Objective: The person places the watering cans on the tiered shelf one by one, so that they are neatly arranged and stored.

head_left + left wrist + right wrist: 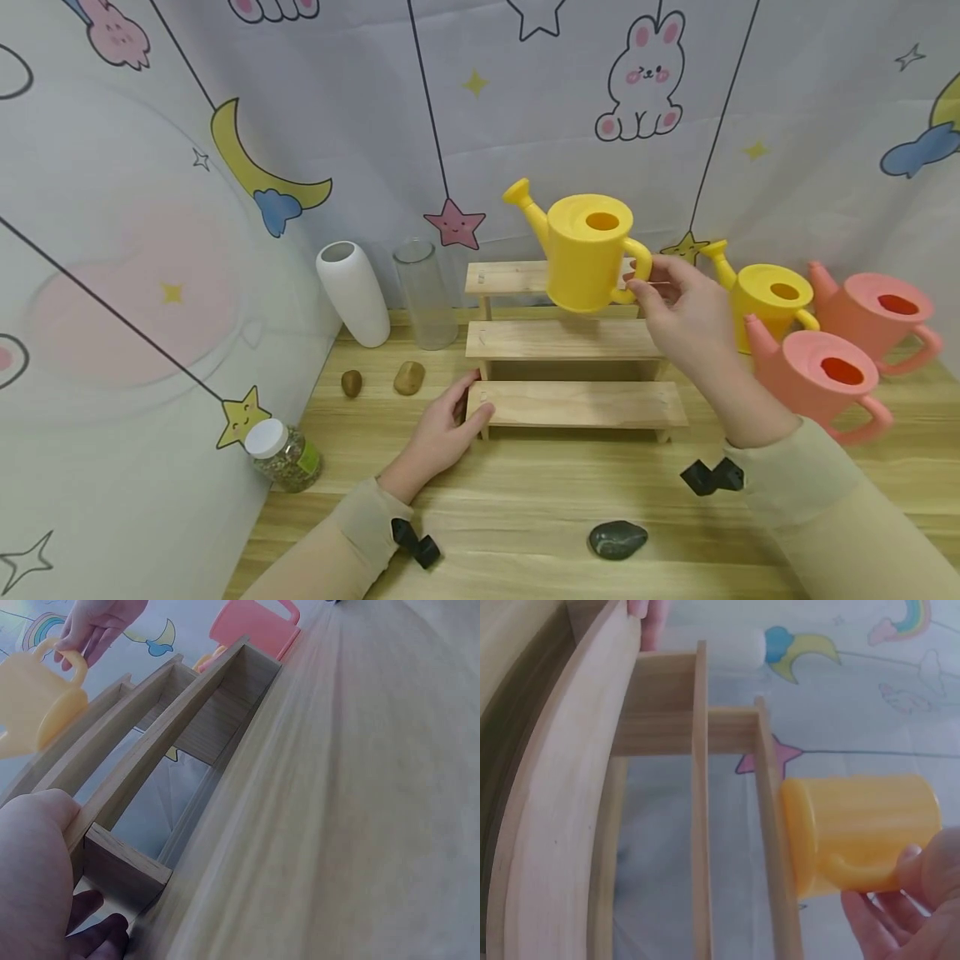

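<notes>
My right hand [693, 312] pinches the handle of a yellow watering can [585, 258], its spout pointing left. In the head view the can overlaps the top step of a three-tier wooden stand [573, 404]; the right wrist view shows the can [870, 825] close to the top board's edge, contact unclear. At the stand's lower left end, my left hand [442, 425] grips the bottom step. Its thumb lies on the board and its other fingers reach around the side, as the left wrist view shows beside the stand's leg [124, 862].
Right of the stand are another yellow watering can [765, 300] and two pink ones [817, 375]. A white vase [352, 292], a glass cylinder [426, 296], two brown stones [409, 378] and a white-lidded jar [285, 457] stand left. A dark stone [617, 540] lies in front.
</notes>
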A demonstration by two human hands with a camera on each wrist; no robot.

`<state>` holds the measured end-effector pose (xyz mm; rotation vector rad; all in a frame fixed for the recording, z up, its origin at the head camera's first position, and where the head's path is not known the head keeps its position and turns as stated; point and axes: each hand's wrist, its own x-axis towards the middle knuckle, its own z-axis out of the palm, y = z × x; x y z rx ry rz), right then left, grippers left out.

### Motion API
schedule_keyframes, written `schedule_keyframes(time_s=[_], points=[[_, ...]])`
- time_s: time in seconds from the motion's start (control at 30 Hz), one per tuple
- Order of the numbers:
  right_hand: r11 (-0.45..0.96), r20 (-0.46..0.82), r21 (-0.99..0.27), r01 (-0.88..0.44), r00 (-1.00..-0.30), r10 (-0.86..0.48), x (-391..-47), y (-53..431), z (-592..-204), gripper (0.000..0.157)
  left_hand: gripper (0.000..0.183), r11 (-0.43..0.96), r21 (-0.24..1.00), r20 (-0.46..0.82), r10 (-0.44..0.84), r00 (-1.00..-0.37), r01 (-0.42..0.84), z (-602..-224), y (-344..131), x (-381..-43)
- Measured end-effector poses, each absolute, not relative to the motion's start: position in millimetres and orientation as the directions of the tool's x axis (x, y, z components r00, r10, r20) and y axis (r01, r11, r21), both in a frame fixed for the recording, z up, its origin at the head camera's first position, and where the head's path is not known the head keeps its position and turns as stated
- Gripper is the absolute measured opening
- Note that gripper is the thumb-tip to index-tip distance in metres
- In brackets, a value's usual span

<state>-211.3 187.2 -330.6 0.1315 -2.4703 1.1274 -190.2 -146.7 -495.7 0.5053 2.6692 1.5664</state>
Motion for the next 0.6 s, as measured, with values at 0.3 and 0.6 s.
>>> schedule_keyframes(time_s=[0.3, 0.6], points=[[0.605, 0.393, -0.743, -0.286, -0.919, 0.047, -225.2, 177.0, -331.6, 0.036, 0.069, 0.453, 0.845, 0.169, 0.276, -0.946, 0.283, -496.1, -146.7, -190.5], [0.593, 0.407, -0.740, -0.318, -0.913, 0.018, -241.7, 157.6, -335.0, 0.033, 0.070, 0.441, 0.850, 0.168, 0.289, -0.942, 0.287, -499.8, -146.8, -192.7]])
